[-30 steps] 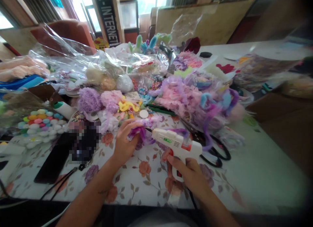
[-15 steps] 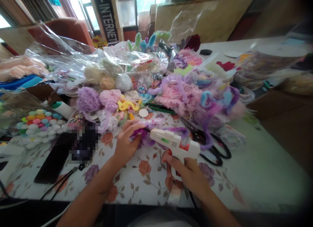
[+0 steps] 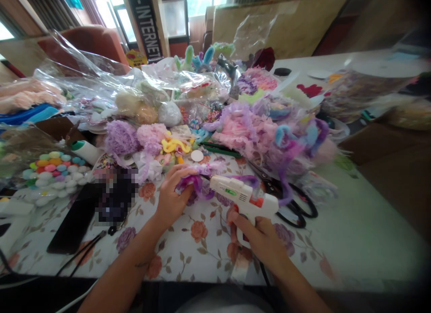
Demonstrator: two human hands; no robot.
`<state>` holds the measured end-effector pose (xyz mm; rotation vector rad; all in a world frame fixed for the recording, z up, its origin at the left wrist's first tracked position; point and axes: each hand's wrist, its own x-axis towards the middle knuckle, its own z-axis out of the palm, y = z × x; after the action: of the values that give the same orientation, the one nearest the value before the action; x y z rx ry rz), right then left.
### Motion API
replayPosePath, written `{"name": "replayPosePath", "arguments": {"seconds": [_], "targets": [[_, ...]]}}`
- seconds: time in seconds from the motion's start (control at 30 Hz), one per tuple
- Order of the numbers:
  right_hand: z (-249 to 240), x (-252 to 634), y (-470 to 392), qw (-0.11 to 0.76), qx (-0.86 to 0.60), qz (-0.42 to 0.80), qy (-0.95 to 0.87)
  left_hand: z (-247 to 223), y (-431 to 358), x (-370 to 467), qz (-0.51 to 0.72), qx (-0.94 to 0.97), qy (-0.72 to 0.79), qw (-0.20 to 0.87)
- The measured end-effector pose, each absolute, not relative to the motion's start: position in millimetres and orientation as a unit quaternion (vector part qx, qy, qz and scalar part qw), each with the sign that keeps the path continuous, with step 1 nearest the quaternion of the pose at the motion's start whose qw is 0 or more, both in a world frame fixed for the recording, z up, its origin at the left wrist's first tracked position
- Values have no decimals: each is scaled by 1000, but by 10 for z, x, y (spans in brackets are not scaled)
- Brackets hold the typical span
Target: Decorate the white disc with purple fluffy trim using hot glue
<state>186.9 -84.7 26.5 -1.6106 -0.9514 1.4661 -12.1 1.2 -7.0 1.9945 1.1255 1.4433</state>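
My right hand (image 3: 257, 234) is wrapped round the handle of a white hot glue gun (image 3: 240, 194), whose nozzle points left. My left hand (image 3: 175, 194) pinches a piece of purple and lilac fluffy trim (image 3: 202, 187) just above the floral tablecloth (image 3: 178, 250). The nozzle reaches in close to the trim; whether it touches cannot be made out. A fuzzy purple strand (image 3: 286, 182) trails on the right, beside the gun's rear end. Black-handled scissors (image 3: 299, 209) lie behind the gun, partly covered by it and the strand.
Pink and lilac ruffled material (image 3: 242, 129) is heaped beyond my hands. Yarn pompoms (image 3: 123, 138), a bag of coloured small balls (image 3: 54, 169) and a black phone (image 3: 72, 223) lie left. A cardboard box (image 3: 387, 169) stands right. Black cables (image 3: 89, 245) cross the front left.
The glue gun has shifted slightly right, its nozzle drawn back a little from my left hand. My left hand keeps its hold on the trim, almost still.
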Motion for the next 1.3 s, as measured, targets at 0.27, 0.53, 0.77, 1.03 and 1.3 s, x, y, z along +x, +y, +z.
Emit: {"name": "replayPosePath", "arguments": {"seconds": [0.27,0.53,0.77,1.03,1.3], "targets": [[259,1833,-845,378,-596,603,-372,-66,-6,-108,510,726,412,206],[204,1875,-836,383,-630,540,-405,-45,10,-114,519,709,419,227],[192,1876,-835,373,-627,551,-406,14,1,-103,520,697,435,233],[194,1848,-837,387,-598,575,-404,-31,2,-107,519,704,427,227],[195,1878,-839,371,-633,555,-392,16,11,-104,522,697,437,225]]}}
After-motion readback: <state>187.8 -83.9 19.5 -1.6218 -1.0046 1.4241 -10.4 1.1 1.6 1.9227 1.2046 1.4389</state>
